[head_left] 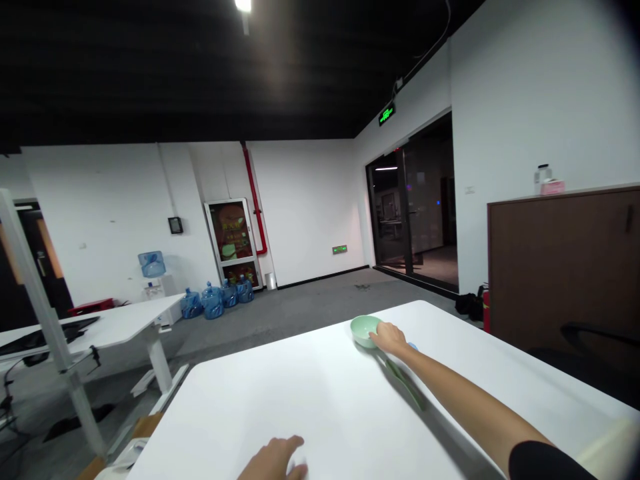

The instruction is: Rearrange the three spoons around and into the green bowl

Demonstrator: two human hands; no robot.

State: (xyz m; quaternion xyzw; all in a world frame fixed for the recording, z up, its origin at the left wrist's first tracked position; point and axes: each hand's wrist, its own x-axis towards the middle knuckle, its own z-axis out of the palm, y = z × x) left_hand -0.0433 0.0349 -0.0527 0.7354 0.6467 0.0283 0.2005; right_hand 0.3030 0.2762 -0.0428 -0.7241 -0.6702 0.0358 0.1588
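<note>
Touching the green bowl (364,331) with our half-open right hand (391,339), long green utensil (405,383) pointing near-right; our open left hand (274,460) holds nothing.

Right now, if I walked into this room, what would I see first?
You'd spot the right hand touching a pale green bowl on the far side of the white table. Beyond it, blue water jugs sit on the floor, and a red pipe runs down the back wall.
</note>
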